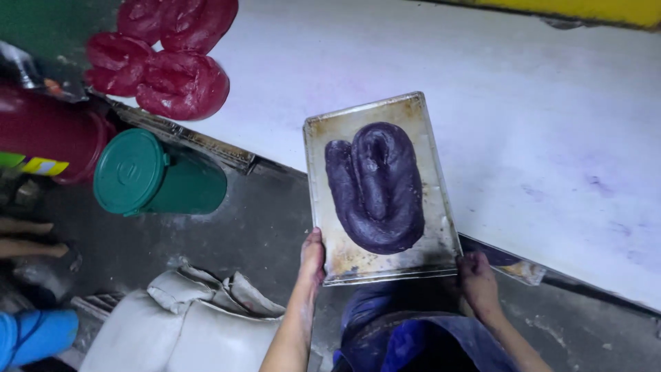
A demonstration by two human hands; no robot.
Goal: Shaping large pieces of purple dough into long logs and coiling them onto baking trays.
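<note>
I hold a stained metal tray [341, 258] by its near edge, its far end over the edge of a white table [523, 117]. My left hand [313, 255] grips the near left corner. My right hand [476, 279] grips the near right corner. On the tray lies a thick dark purple roll of dough [377, 187], bent into a loop.
Several red dough lumps [165, 62] lie at the table's far left corner. A green lidded bucket [155, 176] and a dark red cylinder [48, 134] stand on the floor to the left. White sacks [186, 320] lie near my legs. Another person's bare feet [27, 238] show at far left.
</note>
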